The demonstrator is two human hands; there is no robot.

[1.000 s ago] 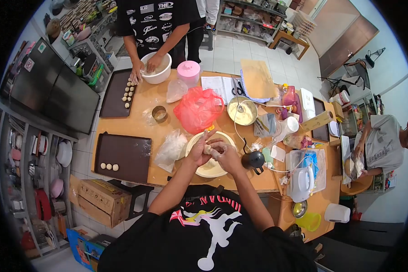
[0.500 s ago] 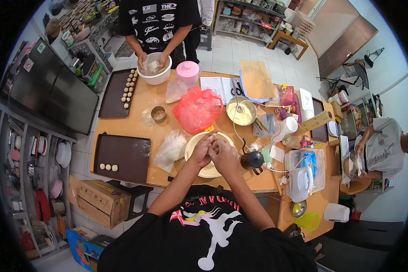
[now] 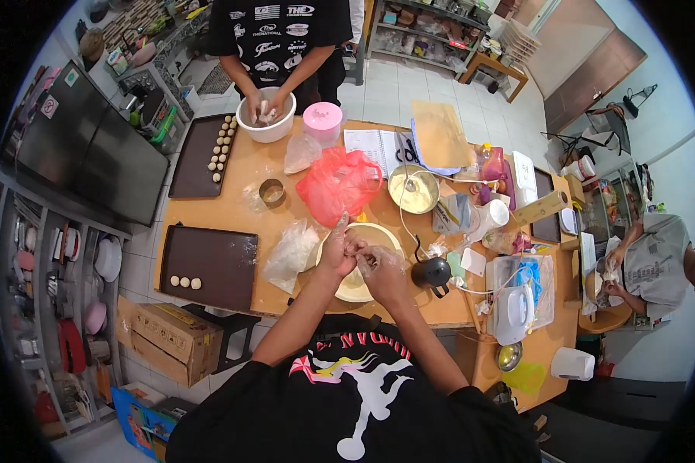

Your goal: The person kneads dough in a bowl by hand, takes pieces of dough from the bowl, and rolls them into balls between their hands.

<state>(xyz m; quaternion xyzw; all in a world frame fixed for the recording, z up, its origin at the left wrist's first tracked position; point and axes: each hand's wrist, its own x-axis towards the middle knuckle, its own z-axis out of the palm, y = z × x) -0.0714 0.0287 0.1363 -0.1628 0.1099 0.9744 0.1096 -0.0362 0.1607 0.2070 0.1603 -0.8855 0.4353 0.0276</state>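
Both my hands are over a cream bowl at the table's near edge. My left hand is partly closed, one digit pointing up and away from me, its other fingers meeting my right hand. My right hand is curled, its fingertips pressed against the left fingers. Pale dough or flour sticks to the fingers, mostly on the right. Whether a piece lies between them is hidden. Left of the bowl sits a cloudy plastic bag; beyond it, a red plastic bag.
A dark tray holds three dough balls; another tray carries several more. Opposite, a person works dough in a white bowl. A black kettle and a bowl of pale mixture stand right. Another person works at the far right.
My hands have shifted from cupped together to the left hand turned, one digit upright, and the right curled lower against it. The person opposite has brought their hands together around dough.
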